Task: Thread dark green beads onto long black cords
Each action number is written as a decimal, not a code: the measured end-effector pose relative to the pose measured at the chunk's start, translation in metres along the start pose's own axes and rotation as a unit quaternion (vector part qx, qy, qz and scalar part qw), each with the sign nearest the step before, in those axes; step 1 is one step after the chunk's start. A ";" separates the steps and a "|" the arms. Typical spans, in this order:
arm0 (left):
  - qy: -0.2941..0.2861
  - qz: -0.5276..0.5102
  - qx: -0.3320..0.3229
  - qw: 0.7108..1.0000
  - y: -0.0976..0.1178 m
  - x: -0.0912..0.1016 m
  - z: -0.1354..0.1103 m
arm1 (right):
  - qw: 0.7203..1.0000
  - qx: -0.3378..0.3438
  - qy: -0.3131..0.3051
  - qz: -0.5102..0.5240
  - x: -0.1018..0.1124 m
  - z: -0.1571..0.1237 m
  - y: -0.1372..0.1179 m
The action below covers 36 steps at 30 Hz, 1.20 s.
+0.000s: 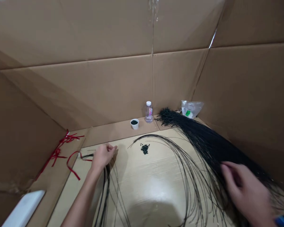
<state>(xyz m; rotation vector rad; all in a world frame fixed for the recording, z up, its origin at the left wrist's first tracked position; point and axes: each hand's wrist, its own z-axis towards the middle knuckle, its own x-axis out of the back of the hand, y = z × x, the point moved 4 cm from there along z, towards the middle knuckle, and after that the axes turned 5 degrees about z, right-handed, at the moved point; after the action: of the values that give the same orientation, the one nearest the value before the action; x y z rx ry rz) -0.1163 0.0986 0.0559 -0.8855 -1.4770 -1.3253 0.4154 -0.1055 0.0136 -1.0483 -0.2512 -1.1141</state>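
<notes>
My left hand [104, 155] is over the left part of the board, thumb and fingertips pinched together; whatever sits in the pinch is too small to make out. Beneath it, a hank of thin black strands [107, 183] runs toward the near edge. My right hand [246, 189], blurred, is at the big bundle of black strands [213, 145], its thumb and forefinger closed together; I cannot make out what they hold. Between the hands, a looser group of black strands [180, 151] curves over the board. A small pile of black beads [145, 148] lies near its tip.
A white cup of dark beads [134, 125] and a clear bottle with a white cap [149, 113] stand at the back. A plastic bag [191, 108] lies in the back corner. Red ribbons [58, 153] and a white block [25, 208] are at left. Cardboard walls [118, 88] surround the board.
</notes>
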 end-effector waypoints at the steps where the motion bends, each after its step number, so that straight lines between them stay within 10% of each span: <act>1: -0.002 0.013 0.012 1.000 -0.005 0.000 -0.011 | 0.997 0.028 -0.061 0.044 -0.029 0.018 -0.029; 4: -0.037 0.031 0.044 0.998 -0.006 -0.010 -0.051 | 0.958 0.098 -0.231 0.139 -0.115 0.060 -0.105; 9: -0.060 0.054 0.055 0.995 0.006 -0.026 -0.112 | 0.940 0.126 -0.314 0.050 -0.214 0.095 -0.154; 18: -0.100 0.036 0.058 0.993 0.005 -0.030 -0.124 | 0.919 0.154 -0.357 -0.068 -0.251 0.096 -0.146; 23: -0.072 0.038 0.069 0.994 0.006 -0.027 -0.108 | 0.960 0.090 -0.262 0.030 -0.221 0.110 -0.144; 27: -0.027 0.045 0.091 0.994 0.001 -0.025 -0.080 | 0.971 0.076 -0.075 0.216 -0.150 0.132 -0.175; 33: -0.050 0.099 0.096 0.989 -0.006 -0.026 -0.043 | 0.841 0.031 0.061 0.536 -0.015 0.147 -0.233; 36: -0.057 0.105 0.084 0.989 -0.003 -0.026 -0.038 | 0.784 0.047 0.007 0.620 0.007 0.139 -0.245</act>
<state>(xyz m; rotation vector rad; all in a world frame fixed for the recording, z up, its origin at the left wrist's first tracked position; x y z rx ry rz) -0.1052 0.0624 0.0300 -0.9904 -1.5130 -0.9962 0.2606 -0.0111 0.2293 -0.8369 0.3851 0.1046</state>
